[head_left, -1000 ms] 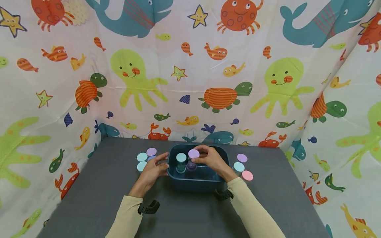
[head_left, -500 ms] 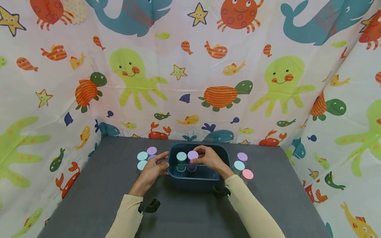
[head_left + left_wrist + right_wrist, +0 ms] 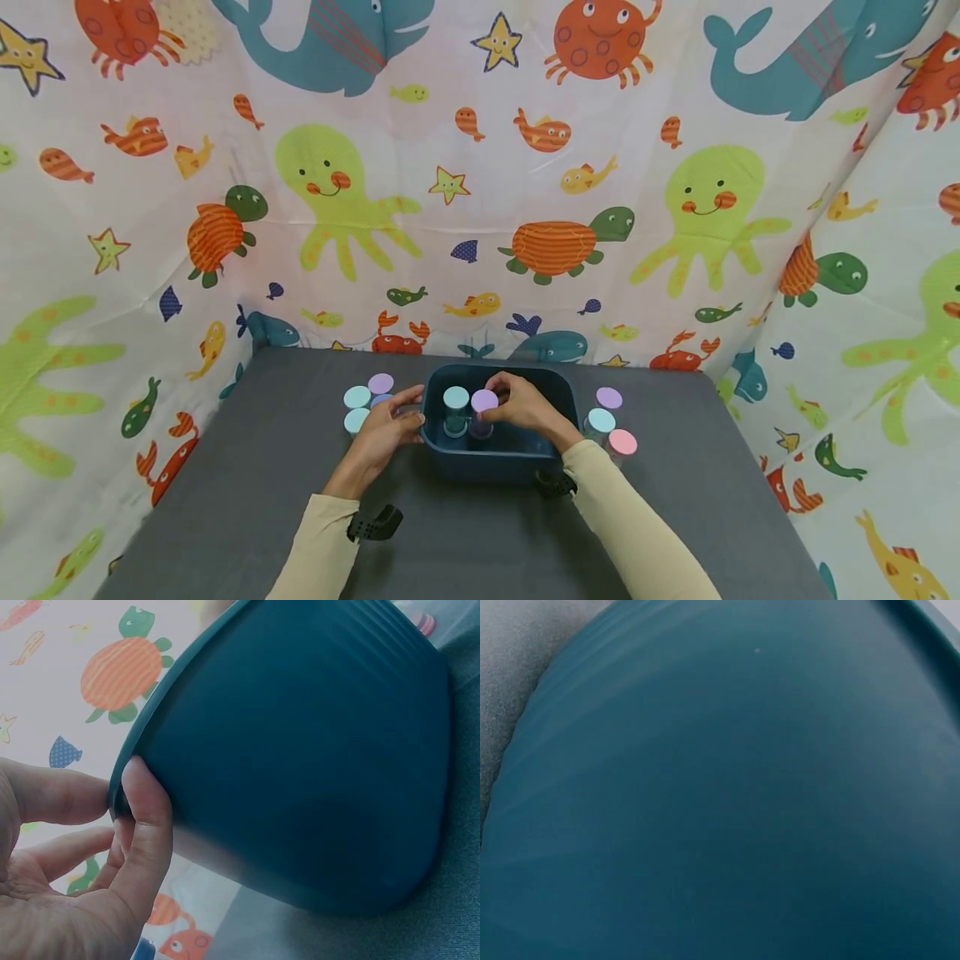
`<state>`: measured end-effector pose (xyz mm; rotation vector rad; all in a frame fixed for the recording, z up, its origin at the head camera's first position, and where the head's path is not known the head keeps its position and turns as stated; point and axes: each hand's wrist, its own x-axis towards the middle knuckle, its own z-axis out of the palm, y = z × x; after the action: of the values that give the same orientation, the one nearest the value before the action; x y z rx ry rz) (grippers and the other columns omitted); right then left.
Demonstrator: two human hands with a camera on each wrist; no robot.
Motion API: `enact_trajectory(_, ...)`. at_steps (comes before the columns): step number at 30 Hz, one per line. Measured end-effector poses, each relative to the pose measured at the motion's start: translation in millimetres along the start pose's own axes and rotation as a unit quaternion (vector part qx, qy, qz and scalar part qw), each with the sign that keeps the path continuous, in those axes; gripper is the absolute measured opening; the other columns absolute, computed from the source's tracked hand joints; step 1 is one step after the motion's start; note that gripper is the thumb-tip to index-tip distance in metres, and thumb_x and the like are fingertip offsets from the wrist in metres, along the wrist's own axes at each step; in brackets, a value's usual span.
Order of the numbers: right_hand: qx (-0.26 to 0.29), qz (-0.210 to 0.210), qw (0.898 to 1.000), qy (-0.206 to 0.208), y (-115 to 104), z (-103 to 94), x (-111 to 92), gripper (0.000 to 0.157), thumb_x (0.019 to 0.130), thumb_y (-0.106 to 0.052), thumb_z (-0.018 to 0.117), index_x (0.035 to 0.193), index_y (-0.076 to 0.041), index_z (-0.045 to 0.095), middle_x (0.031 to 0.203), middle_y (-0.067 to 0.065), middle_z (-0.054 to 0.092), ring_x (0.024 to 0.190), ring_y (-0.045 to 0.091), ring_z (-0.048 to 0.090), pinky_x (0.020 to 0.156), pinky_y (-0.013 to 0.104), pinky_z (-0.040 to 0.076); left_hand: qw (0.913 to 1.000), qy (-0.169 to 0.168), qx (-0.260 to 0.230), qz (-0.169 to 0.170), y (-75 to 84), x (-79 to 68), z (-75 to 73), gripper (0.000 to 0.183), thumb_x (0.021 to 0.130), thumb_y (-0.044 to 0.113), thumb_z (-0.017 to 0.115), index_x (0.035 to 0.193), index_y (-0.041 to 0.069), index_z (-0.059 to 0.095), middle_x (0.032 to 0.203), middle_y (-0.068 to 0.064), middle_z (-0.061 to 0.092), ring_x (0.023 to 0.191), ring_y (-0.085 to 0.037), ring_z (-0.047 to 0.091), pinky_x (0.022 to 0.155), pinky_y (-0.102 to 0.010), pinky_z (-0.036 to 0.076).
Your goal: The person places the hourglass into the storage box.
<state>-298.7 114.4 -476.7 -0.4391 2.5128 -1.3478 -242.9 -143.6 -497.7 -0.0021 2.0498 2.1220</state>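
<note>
A dark blue plastic bin (image 3: 487,465) stands on the table. Its left rim is pinched by my left hand (image 3: 385,431), thumb outside and fingertips at the edge, as the left wrist view also shows. Inside, a clear jar with a purple lid (image 3: 484,401) stands next to a jar with a mint lid (image 3: 456,399). My right hand (image 3: 525,405) reaches over the bin, thumb and index finger at the purple lid's right side, holding that jar. The right wrist view is filled by the bin's wall (image 3: 727,780), and my right hand does not show there.
Left of the bin stand jars with mint (image 3: 357,397), purple (image 3: 381,383) and blue lids (image 3: 381,399), partly behind my left hand. To its right are jars with purple (image 3: 609,397), mint (image 3: 601,419) and pink lids (image 3: 622,442). A sea-animal curtain (image 3: 480,217) hangs behind the grey table (image 3: 465,542).
The purple-lidded jar has come down slightly inside the bin, beside the mint-lidded jar, with my right hand at it. My left hand stays at the bin's rim.
</note>
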Motion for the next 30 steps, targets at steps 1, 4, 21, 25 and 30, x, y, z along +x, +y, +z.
enact_trajectory(1, -0.004, -0.001, 1.000, -0.002, 0.9, 0.6, 0.0, 0.040, 0.076, -0.016, 0.084, 0.108, -0.009, 0.060, 0.104, 0.008, 0.062, 0.088, 0.019, 0.059, 0.080, 0.033, 0.053, 1.0000, -0.001, 0.001, -0.001, -0.2, -0.3, -0.1, 0.052, 0.094, 0.001, 0.055, 0.145, 0.008, 0.046, 0.142, -0.017, 0.046, 0.102, -0.026, 0.062, 0.072, -0.028, 0.058)
enact_trajectory(4, -0.014, 0.003, 1.000, 0.000, 2.2, 1.6, -1.0, 0.040, 0.075, -0.016, 0.085, 0.108, -0.010, 0.061, 0.103, 0.007, 0.062, 0.088, 0.018, 0.059, 0.079, 0.032, 0.052, 1.0000, -0.007, -0.001, -0.005, -0.5, -0.8, -0.3, 0.053, 0.095, 0.000, 0.055, 0.146, 0.007, 0.045, 0.144, -0.019, 0.045, 0.100, -0.021, 0.063, 0.072, -0.027, 0.058)
enact_trajectory(21, -0.054, 0.034, 0.997, 0.045, 2.0, 3.2, 3.2, 0.039, 0.077, -0.012, 0.082, 0.112, -0.009, 0.064, 0.106, 0.008, 0.065, 0.090, 0.020, 0.060, 0.083, 0.037, 0.054, 1.0000, -0.006, -0.002, 0.000, -1.3, 0.4, -0.2, 0.053, 0.094, 0.000, 0.057, 0.145, 0.008, 0.046, 0.143, -0.020, 0.045, 0.095, -0.013, 0.062, 0.072, -0.026, 0.057)
enact_trajectory(25, -0.065, 0.029, 0.997, 0.040, 2.9, 3.9, 4.1, 0.038, 0.079, -0.011, 0.081, 0.113, -0.009, 0.065, 0.107, 0.009, 0.065, 0.090, 0.020, 0.061, 0.084, 0.038, 0.055, 1.0000, -0.003, -0.002, -0.001, -1.5, 0.6, 0.3, 0.052, 0.094, 0.000, 0.056, 0.145, 0.008, 0.046, 0.142, -0.019, 0.046, 0.095, -0.013, 0.062, 0.071, -0.025, 0.057)
enact_trajectory(30, -0.077, 0.026, 0.996, 0.036, 3.6, 4.6, 5.8, 0.038, 0.082, -0.012, 0.079, 0.117, -0.008, 0.065, 0.108, 0.010, 0.066, 0.092, 0.021, 0.061, 0.088, 0.041, 0.054, 1.0000, -0.003, 0.001, 0.001, -1.6, 1.3, 0.2, 0.053, 0.094, -0.001, 0.056, 0.145, 0.007, 0.045, 0.142, -0.020, 0.046, 0.096, -0.014, 0.062, 0.072, -0.026, 0.057)
